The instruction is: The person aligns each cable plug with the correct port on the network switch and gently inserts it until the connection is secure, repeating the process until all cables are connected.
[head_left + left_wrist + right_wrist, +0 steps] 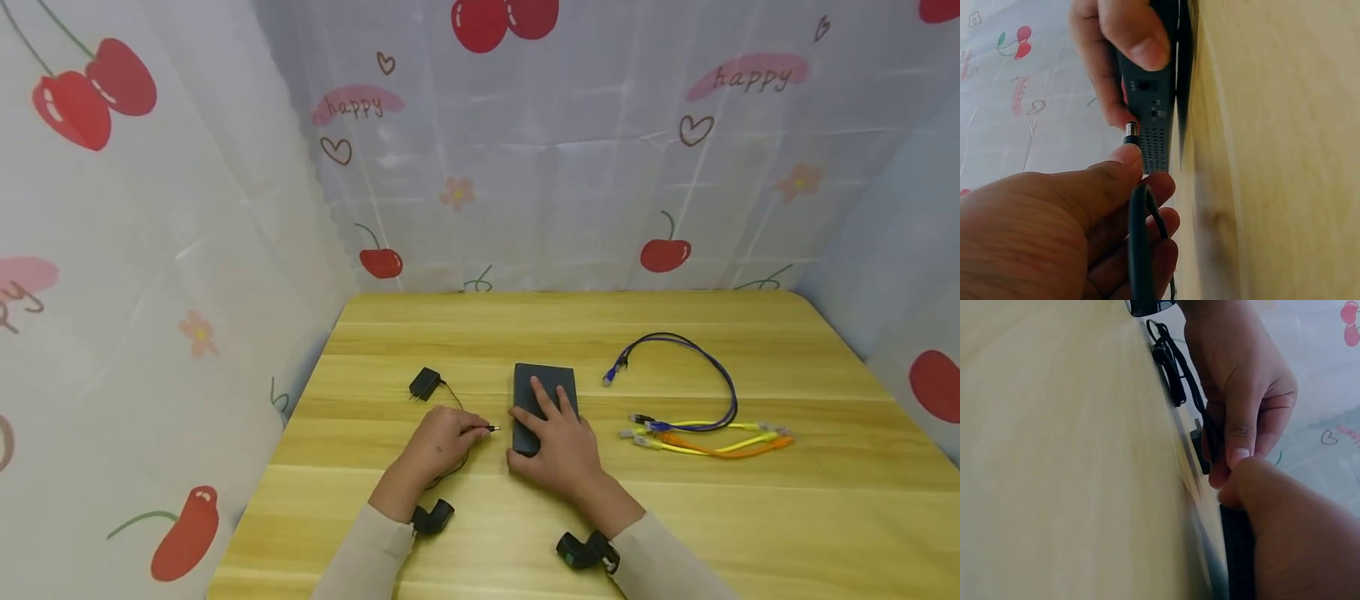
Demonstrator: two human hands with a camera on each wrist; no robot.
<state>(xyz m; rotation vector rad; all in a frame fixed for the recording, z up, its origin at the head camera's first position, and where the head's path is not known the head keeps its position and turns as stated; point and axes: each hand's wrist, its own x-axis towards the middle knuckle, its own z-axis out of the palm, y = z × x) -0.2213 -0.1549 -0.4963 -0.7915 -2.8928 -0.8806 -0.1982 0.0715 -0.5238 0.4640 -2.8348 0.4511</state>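
Note:
A flat dark box [524, 400] with a round power socket and rows of vent holes along one side lies mid-table. My right hand [558, 437] rests on it, fingers spread over the top and thumb at the near left corner. To the left, my left hand [446, 433] pinches the barrel plug [1131, 129] of a black power adapter's cord. Its metal tip points at the box's socketed side, a short gap away in the head view. The cord [1141, 244] loops past the left palm. Beyond the left hand lies the adapter [426, 383], prongs outward.
Right of the box lie blue and black network cables [723, 375], yellow cables [690, 449] and an orange cable [738, 452], partly overlapping. Each wrist carries a black camera mount [432, 517]. A printed curtain [555, 175] stands behind the wooden table [480, 325].

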